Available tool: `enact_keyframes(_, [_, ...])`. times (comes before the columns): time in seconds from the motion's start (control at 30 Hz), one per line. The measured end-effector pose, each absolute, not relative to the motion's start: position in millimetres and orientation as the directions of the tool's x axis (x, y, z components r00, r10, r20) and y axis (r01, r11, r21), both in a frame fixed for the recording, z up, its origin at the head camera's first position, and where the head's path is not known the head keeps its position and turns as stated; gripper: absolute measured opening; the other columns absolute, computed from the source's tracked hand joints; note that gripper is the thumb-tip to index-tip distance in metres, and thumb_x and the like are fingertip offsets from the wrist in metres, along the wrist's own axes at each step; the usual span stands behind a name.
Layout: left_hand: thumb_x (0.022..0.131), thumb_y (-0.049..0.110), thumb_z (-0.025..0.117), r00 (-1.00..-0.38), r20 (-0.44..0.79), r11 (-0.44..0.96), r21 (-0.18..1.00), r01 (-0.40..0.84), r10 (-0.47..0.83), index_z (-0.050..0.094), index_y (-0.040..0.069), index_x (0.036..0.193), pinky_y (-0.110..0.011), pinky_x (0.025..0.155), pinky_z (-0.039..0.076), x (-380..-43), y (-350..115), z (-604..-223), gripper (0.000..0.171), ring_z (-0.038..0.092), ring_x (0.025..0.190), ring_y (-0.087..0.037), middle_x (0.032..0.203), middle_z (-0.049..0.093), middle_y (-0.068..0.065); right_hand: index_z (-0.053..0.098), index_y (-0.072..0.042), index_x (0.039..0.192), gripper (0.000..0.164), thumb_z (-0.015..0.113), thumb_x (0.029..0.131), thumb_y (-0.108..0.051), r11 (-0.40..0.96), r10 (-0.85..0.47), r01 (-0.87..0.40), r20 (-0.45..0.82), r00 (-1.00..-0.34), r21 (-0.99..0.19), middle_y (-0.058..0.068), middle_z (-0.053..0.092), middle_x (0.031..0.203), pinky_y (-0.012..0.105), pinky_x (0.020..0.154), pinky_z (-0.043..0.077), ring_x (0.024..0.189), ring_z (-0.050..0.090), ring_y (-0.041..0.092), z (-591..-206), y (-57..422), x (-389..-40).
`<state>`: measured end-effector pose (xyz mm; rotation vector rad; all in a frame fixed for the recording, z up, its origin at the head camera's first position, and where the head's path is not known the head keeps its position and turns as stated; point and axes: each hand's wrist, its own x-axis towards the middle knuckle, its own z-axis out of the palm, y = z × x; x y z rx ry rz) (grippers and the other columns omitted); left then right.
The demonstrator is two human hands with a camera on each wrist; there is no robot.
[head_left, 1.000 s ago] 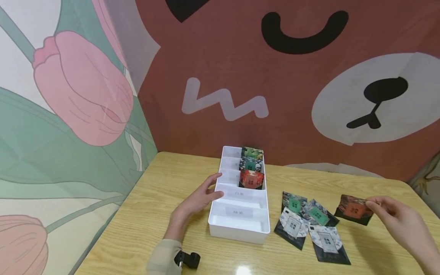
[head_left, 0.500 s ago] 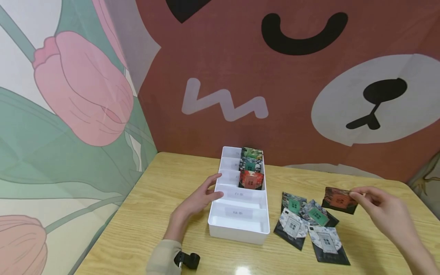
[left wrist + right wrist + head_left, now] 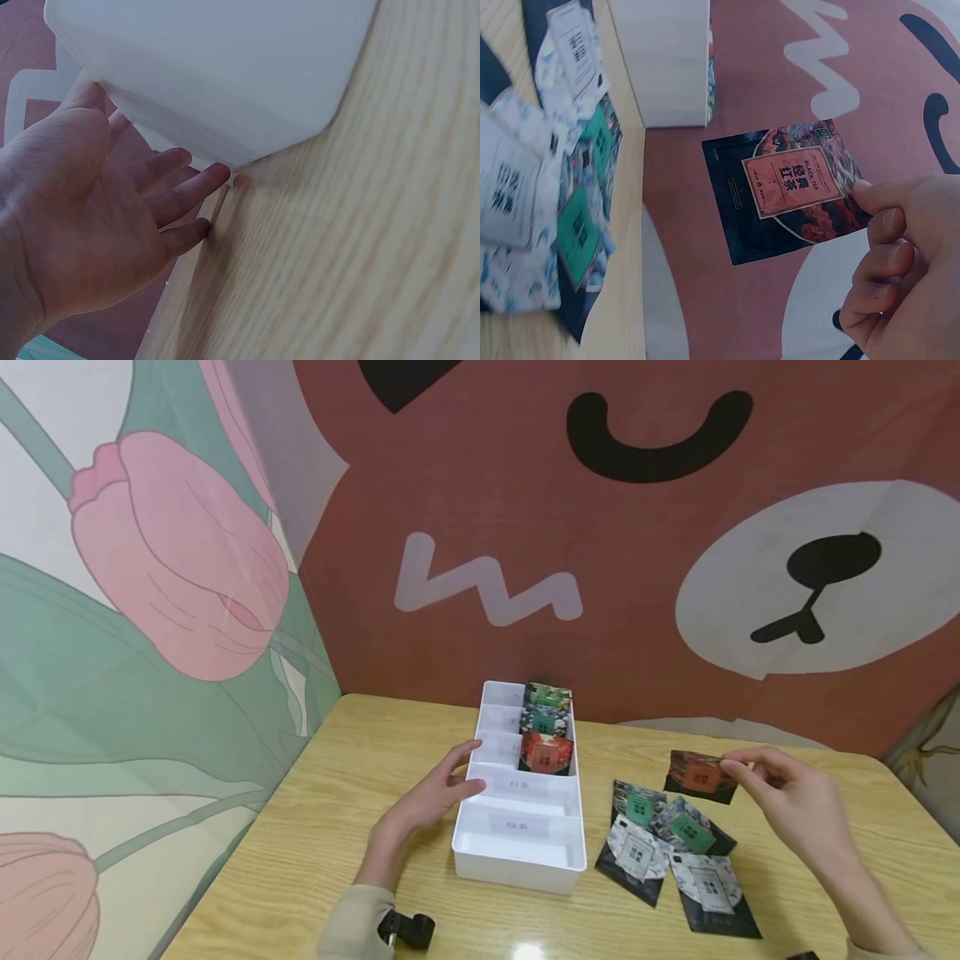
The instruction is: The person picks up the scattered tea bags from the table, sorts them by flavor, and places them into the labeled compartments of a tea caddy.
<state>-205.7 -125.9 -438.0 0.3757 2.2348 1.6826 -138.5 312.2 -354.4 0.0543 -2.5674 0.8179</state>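
Observation:
My right hand [image 3: 791, 797] pinches a red and black tea sachet [image 3: 791, 191] by one edge between thumb and fingers. In the right wrist view its orange label reads "BLACK TEA". It is held up behind the loose sachets. My left hand [image 3: 427, 789] rests along the left side of a white divided box [image 3: 517, 878]. Its fingers [image 3: 184, 196] lie loosely extended at the box's wall in the left wrist view. Within the box, a red sachet [image 3: 546, 755], a dark one with a green label [image 3: 543, 722] and a green one [image 3: 547, 695] stand in the rear compartments.
Right of the box lie two green-labelled sachets [image 3: 690, 827] and two white-labelled sachets [image 3: 712, 889], partly overlapping, on the wooden table [image 3: 300, 860]. A red printed wall hanging [image 3: 450, 652] rises directly behind the table.
My right hand has carried the red and black tea sachet leftward and farther back, from right of the loose sachets to behind them. The left hand and the box stay put.

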Motion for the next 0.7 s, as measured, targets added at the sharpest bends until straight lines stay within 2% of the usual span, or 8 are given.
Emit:
enact_keyframes(0.57, [0.1,0.029,0.06,-0.911,-0.094,0.25,0.968,0.01,0.401,0.028,0.03,0.156,-0.056,0.113,0.036,-206,-125,-437,0.065,0.032,0.145,-0.041,0.163,0.021,-0.017,0.075,-0.014,0.102,0.023,0.068,0.095,-0.035,0.768,0.053,-0.254,0.454,-0.89,-0.588,-0.003,0.046,0.056,0.032,0.045,0.026,0.045,0.033,0.014,-351,267,-163])
enact_keyframes(0.7, [0.1,0.032,0.061,-0.912,-0.098,0.265,0.964,0.012,0.398,0.028,0.034,0.155,-0.056,0.113,0.036,-206,-126,-438,0.065,0.032,0.146,-0.04,0.163,0.021,-0.015,0.075,-0.013,0.102,0.024,0.067,0.095,-0.035,0.748,0.035,-0.28,0.458,-0.888,-0.601,-0.001,0.046,0.057,0.031,0.046,0.028,0.045,0.034,0.016,-350,256,-171])
